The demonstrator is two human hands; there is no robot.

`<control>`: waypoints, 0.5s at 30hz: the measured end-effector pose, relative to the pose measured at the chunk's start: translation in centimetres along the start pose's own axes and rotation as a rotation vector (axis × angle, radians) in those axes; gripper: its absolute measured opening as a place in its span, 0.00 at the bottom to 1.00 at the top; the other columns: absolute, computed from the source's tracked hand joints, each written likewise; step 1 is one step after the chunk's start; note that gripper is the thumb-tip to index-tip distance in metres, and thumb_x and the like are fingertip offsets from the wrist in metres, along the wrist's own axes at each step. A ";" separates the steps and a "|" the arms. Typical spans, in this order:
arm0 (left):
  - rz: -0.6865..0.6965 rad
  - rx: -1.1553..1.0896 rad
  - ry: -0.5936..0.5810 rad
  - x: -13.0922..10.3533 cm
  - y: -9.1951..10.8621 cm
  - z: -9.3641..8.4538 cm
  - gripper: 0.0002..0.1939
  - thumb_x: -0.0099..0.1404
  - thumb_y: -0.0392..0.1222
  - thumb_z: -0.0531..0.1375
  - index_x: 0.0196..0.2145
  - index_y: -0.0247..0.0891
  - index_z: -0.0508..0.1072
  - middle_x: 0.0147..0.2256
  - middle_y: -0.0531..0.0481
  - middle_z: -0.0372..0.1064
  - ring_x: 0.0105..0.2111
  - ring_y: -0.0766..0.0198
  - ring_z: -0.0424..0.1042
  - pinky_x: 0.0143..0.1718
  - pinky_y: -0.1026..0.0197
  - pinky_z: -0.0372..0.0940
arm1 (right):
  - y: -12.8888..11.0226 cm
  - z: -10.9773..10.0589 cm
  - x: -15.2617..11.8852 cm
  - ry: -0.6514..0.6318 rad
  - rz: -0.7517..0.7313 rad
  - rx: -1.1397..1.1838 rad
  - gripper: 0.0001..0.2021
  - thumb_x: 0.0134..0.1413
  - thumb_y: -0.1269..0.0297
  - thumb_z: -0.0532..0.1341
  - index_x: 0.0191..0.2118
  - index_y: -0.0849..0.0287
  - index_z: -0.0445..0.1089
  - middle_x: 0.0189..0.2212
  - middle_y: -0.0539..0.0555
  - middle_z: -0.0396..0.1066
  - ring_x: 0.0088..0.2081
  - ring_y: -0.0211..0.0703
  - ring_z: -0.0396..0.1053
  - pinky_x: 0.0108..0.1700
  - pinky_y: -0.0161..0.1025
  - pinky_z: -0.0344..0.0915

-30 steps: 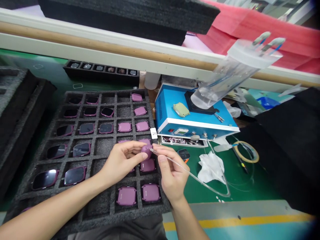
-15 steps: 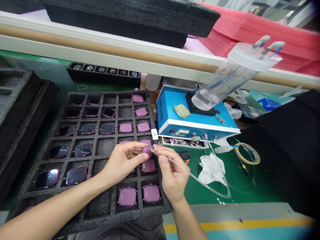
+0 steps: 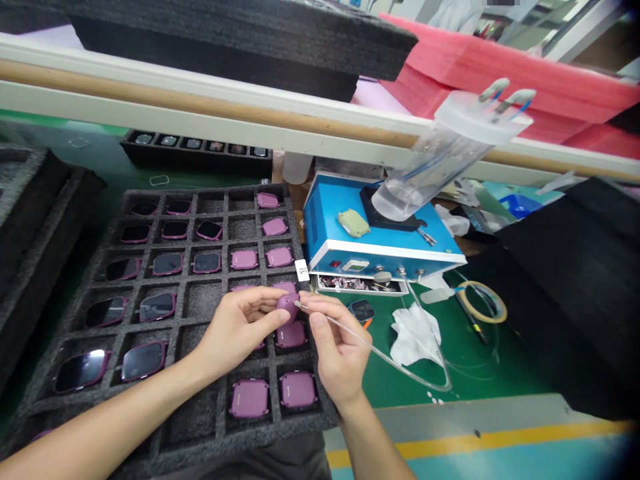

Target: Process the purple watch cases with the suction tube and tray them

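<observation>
Over the right side of a dark foam tray point(image 3: 203, 301), my left hand point(image 3: 240, 327) grips a small purple watch case point(image 3: 286, 307), tilted on edge between thumb and fingers. My right hand point(image 3: 343, 353) pinches a thin clear tube point(image 3: 400, 367) near its tip. That tip is at the case's edge; whether it touches cannot be made out. The tube loops off to the right. Purple watch cases point(image 3: 250, 398) lie back side up in the tray's right columns. Watches with dark screens point(image 3: 143, 361) fill pockets on the left.
Behind the tray's right side stands a blue control box point(image 3: 325, 207), bearing a clear cylinder point(image 3: 415, 157) and a yellow-green watch case point(image 3: 354, 223). A crumpled white tissue point(image 3: 415, 333), a smartwatch point(image 3: 361, 311) and a tape roll point(image 3: 467, 290) lie rightward. A shelf edge point(image 3: 200, 110) crosses above.
The view has shifted slightly, so the surroundings sit a little further left. Both hands keep nearly the same pose, with the tube tip still at the watch case.
</observation>
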State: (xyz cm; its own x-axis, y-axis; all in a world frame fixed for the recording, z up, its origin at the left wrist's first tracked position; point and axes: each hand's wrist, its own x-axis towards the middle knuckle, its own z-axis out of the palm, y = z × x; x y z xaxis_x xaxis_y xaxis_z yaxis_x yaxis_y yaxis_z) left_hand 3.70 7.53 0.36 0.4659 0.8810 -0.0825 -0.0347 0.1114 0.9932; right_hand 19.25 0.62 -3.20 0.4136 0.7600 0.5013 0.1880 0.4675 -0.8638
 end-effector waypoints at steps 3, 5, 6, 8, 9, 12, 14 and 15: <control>-0.006 0.013 0.003 0.0 0.0 0.0 0.14 0.59 0.41 0.74 0.44 0.37 0.85 0.41 0.45 0.86 0.40 0.56 0.85 0.46 0.58 0.78 | 0.1 -0.1 -0.1 -0.007 0.000 0.002 0.09 0.69 0.70 0.62 0.44 0.53 0.81 0.42 0.55 0.84 0.49 0.45 0.82 0.53 0.44 0.80; -0.009 0.029 0.009 0.0 -0.1 -0.1 0.15 0.59 0.42 0.74 0.44 0.37 0.85 0.41 0.45 0.86 0.41 0.55 0.85 0.46 0.57 0.78 | 0.1 -0.1 -0.2 -0.014 0.002 0.008 0.09 0.69 0.71 0.62 0.45 0.52 0.81 0.43 0.54 0.83 0.49 0.44 0.82 0.54 0.43 0.79; -0.010 0.035 0.010 0.0 -0.1 -0.1 0.15 0.59 0.42 0.74 0.44 0.37 0.85 0.41 0.44 0.86 0.41 0.54 0.85 0.46 0.57 0.78 | 0.1 -0.1 -0.2 -0.016 0.003 0.011 0.10 0.69 0.71 0.62 0.45 0.52 0.81 0.43 0.53 0.83 0.49 0.43 0.81 0.54 0.42 0.79; -0.012 0.037 0.007 0.1 -0.1 -0.1 0.15 0.59 0.43 0.74 0.44 0.36 0.85 0.41 0.44 0.86 0.42 0.54 0.85 0.46 0.56 0.78 | 0.1 -0.2 -0.2 -0.020 0.002 0.014 0.10 0.69 0.71 0.62 0.45 0.52 0.81 0.43 0.53 0.83 0.50 0.42 0.81 0.54 0.41 0.79; -0.013 0.037 0.008 0.1 -0.1 -0.1 0.15 0.59 0.43 0.74 0.44 0.36 0.85 0.41 0.44 0.86 0.42 0.53 0.85 0.46 0.56 0.78 | 0.1 -0.2 -0.2 -0.020 0.002 0.014 0.10 0.69 0.71 0.62 0.45 0.52 0.81 0.43 0.53 0.83 0.50 0.42 0.81 0.54 0.41 0.79; -0.013 0.042 0.015 0.0 -0.1 -0.1 0.15 0.59 0.42 0.74 0.44 0.36 0.85 0.41 0.44 0.86 0.41 0.54 0.85 0.46 0.56 0.78 | 0.0 -0.2 -0.2 -0.018 0.002 0.012 0.10 0.69 0.71 0.62 0.45 0.52 0.81 0.43 0.53 0.83 0.50 0.42 0.81 0.54 0.41 0.79; -0.011 0.045 0.017 0.0 0.0 -0.1 0.15 0.59 0.42 0.73 0.44 0.36 0.85 0.41 0.44 0.86 0.41 0.54 0.85 0.46 0.57 0.78 | 0.0 -0.1 -0.1 -0.017 0.005 0.016 0.10 0.69 0.71 0.62 0.45 0.51 0.81 0.43 0.52 0.83 0.50 0.42 0.81 0.54 0.41 0.79; -0.010 0.045 0.015 0.0 0.0 -0.1 0.15 0.59 0.42 0.73 0.44 0.36 0.85 0.41 0.45 0.86 0.41 0.54 0.85 0.46 0.57 0.78 | 0.0 -0.1 -0.1 -0.017 0.007 0.017 0.10 0.69 0.71 0.62 0.45 0.51 0.81 0.43 0.52 0.83 0.50 0.42 0.81 0.54 0.41 0.79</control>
State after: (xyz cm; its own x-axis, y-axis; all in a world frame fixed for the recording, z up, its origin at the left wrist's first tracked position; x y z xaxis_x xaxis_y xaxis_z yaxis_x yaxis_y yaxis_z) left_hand 3.60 7.59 0.35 0.4531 0.8865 -0.0938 0.0098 0.1003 0.9949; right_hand 19.31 0.45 -3.24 0.3998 0.7707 0.4962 0.1696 0.4698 -0.8663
